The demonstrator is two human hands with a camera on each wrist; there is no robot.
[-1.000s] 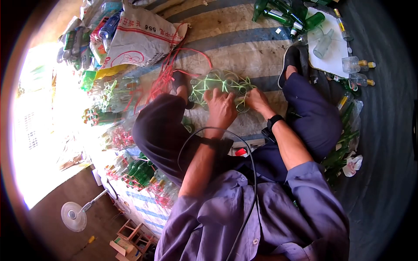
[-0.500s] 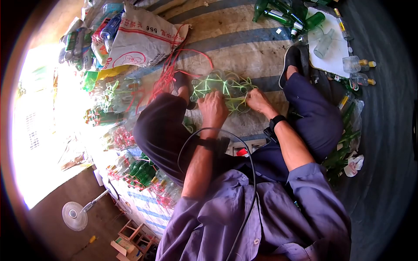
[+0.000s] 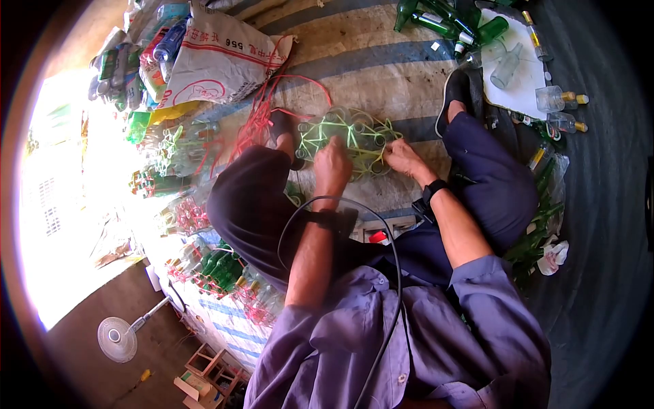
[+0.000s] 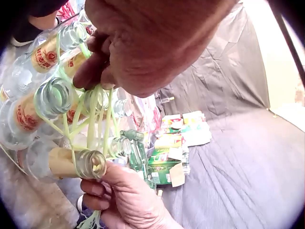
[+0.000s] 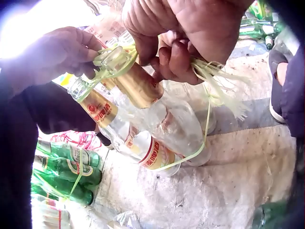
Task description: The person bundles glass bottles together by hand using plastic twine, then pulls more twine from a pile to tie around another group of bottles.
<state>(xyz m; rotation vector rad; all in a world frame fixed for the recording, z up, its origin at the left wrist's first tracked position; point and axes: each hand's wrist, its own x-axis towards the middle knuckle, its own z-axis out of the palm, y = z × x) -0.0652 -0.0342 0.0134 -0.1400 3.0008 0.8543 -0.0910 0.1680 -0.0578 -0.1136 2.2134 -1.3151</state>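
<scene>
Pinching pale-green plastic string point(image 4: 92, 126) at the necks of bundled clear glass bottles with gold neck labels point(image 5: 178, 126), the left hand point(image 3: 332, 167) has shifted slightly away from the right hand point(image 3: 405, 160). That one stays at the bundle's right edge, fingers curled on string beside a frayed tail point(image 5: 224, 88). The wider gap suggests the lashing is being adjusted, probably unfinished. The bundle sits between dark shoes point(image 3: 458, 88); farther out lie tangled red string point(image 3: 255, 129) and a white printed sack point(image 3: 225, 58).

We saw the bottle bundle point(image 3: 355, 124) between both shoes point(image 3: 455, 92); a sack point(image 3: 221, 61) lay ahead-left; a sheet point(image 3: 516, 101) lay ahead-right.
</scene>
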